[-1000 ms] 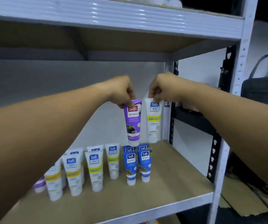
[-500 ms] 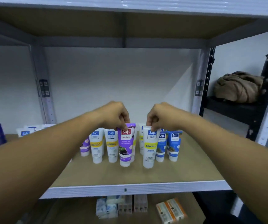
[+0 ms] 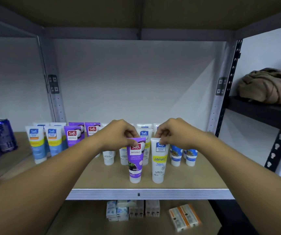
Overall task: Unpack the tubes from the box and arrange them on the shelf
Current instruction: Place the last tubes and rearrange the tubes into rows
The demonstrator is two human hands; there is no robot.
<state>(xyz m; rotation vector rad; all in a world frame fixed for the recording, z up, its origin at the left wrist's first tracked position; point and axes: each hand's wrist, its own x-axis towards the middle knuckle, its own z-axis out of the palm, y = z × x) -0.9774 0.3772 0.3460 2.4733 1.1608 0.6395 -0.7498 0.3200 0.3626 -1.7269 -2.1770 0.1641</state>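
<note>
My left hand (image 3: 119, 133) pinches the purple tube (image 3: 135, 160), right hand (image 3: 173, 131) pinches the white tube (image 3: 159, 161), both caps-down near the shelf (image 3: 150, 194) front edge. My forearms hide several back-row tubes (image 3: 109, 156).

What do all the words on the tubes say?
"Safi" "NATURALS": purple tube pinched by the left hand.
"Safi" "PERFECT WHITE" "Vitamin C": white tube pinched by the right hand.
"Safi" "NATURALS": purple tube at the back.
Small print on all tubes, and the blue cans: too blurred to read.
</note>
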